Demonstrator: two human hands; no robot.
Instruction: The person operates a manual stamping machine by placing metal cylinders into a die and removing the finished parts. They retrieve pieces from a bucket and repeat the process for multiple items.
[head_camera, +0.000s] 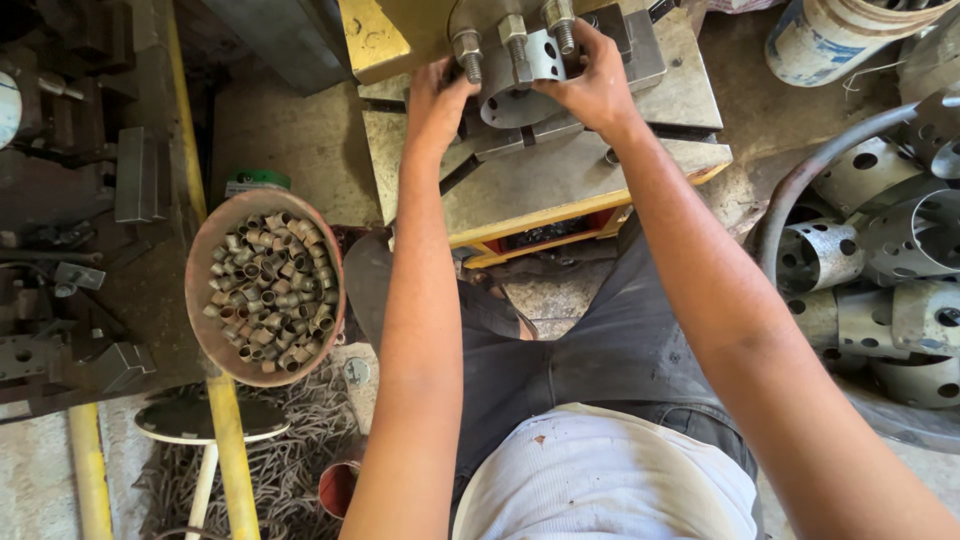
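Both my hands reach up to a grey metal ring (520, 95) with punched holes that sits on the press bed under three large bolts (512, 38). My left hand (436, 98) grips the ring's left side. My right hand (592, 82) holds its right side, fingers curled over the top edge. The ring rests on the steel press table (540, 180), which has yellow edges. Part of the ring is hidden behind my fingers.
A round rusty bowl (210, 330) full of several short metal bushings stands at my left. Several perforated metal rings (880, 270) are heaped at the right beside a curved hose. Metal blocks and tooling (70, 190) fill the left bench. A small round stool (205, 422) stands below.
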